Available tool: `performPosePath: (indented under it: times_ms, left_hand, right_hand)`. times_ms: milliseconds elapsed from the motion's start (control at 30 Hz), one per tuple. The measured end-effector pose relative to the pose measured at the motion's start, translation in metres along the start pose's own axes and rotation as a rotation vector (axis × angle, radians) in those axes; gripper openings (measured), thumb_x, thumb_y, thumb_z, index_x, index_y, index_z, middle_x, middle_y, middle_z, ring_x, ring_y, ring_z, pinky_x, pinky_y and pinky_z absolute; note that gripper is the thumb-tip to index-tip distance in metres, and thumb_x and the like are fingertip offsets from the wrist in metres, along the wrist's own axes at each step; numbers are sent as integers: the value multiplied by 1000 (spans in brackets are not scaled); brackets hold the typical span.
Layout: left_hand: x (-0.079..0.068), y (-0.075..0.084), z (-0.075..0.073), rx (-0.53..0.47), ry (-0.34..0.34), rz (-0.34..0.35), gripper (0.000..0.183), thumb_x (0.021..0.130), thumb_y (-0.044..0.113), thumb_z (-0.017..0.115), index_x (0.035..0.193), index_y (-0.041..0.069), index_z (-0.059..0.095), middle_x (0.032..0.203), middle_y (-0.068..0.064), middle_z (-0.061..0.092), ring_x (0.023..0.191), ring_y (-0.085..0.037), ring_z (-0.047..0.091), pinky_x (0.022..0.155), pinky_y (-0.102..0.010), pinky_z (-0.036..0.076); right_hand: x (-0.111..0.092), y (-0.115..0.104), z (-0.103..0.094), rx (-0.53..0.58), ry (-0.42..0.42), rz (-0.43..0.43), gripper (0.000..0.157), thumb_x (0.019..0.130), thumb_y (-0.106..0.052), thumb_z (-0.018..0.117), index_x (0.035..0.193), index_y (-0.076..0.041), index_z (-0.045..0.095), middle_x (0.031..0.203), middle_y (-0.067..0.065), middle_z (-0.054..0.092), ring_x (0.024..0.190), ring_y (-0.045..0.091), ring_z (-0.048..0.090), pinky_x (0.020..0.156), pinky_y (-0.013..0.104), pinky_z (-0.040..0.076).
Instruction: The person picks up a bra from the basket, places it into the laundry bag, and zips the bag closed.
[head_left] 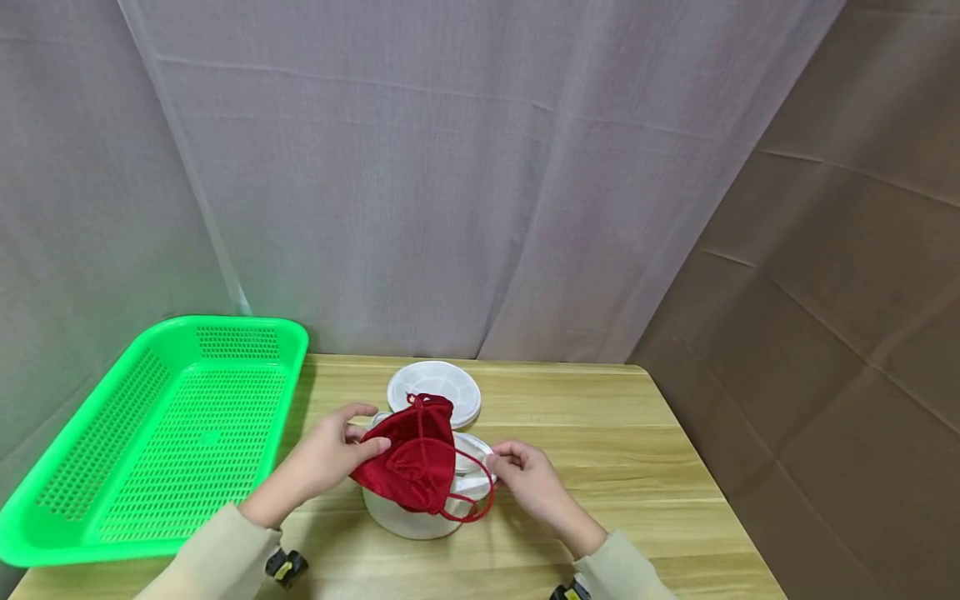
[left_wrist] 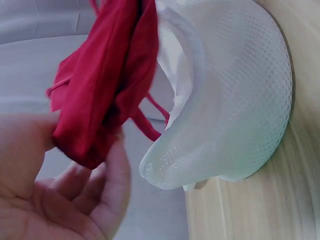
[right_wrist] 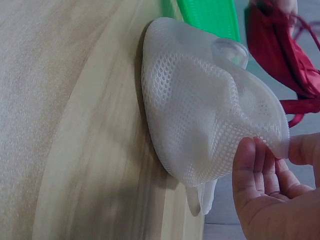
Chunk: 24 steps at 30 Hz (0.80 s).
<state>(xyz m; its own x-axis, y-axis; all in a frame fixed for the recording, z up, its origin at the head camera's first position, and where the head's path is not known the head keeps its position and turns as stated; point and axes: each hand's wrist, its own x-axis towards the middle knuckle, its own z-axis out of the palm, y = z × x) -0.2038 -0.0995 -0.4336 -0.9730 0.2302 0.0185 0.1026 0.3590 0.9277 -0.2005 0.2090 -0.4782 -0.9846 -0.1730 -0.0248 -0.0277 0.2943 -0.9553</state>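
Note:
My left hand [head_left: 330,454] pinches a folded red satin bra [head_left: 405,492] with thin straps, between thumb and fingers. The bra hangs above the mouth of a white mesh laundry bag [head_left: 408,525], its straps falling to the right. With thumb and fingers, my right hand [head_left: 536,487] pinches the zippered rim of the bag, as the right wrist view shows. The round bag [right_wrist: 185,95] stands on the table with its mouth open. Behind it is its round white lid [head_left: 450,383]. The bra covers part of the opening in the head view.
A green perforated plastic basket [head_left: 288,392] stands at the left on the wood-grain table [head_left: 585,400]. Grey curtain [head_left: 375,208] hangs behind the table, and a brown cloth wall [head_left: 840,333] stands at the right.

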Motion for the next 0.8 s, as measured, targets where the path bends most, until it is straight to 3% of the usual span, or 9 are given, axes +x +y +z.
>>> performPosePath:
  times_ms: [233,467,667,800]
  left_hand:
    - [10,-1,1,-29,134,105,28,88,13,72,112,2,62,83,-5,71,70,-16,64,58,-26,51]
    - [20,0,8,44,315,203,23,87,12,73,106,3,66,83,-2,70,73,-17,61,60,-25,48]
    - [28,-3,17,58,365,235,19,88,10,71,106,7,67,86,-3,69,77,-16,62,67,-30,51]
    - [30,-9,24,192,364,307,18,88,9,70,106,9,67,95,-3,69,88,-17,64,78,-37,52]
  right_hand:
    - [-2,-3,0,26,-19,-6,23,96,-9,57,108,10,61,93,19,66,79,15,62,76,41,54]
    - [-3,-3,1,30,-18,-4,20,96,-6,56,108,9,62,90,11,64,81,17,61,75,38,55]
    - [-2,0,2,32,-19,-25,21,96,-6,56,107,10,62,89,9,65,80,15,62,77,42,55]
    - [-1,0,3,48,-19,-8,21,95,-6,57,107,10,61,92,13,66,80,16,63,78,43,54]
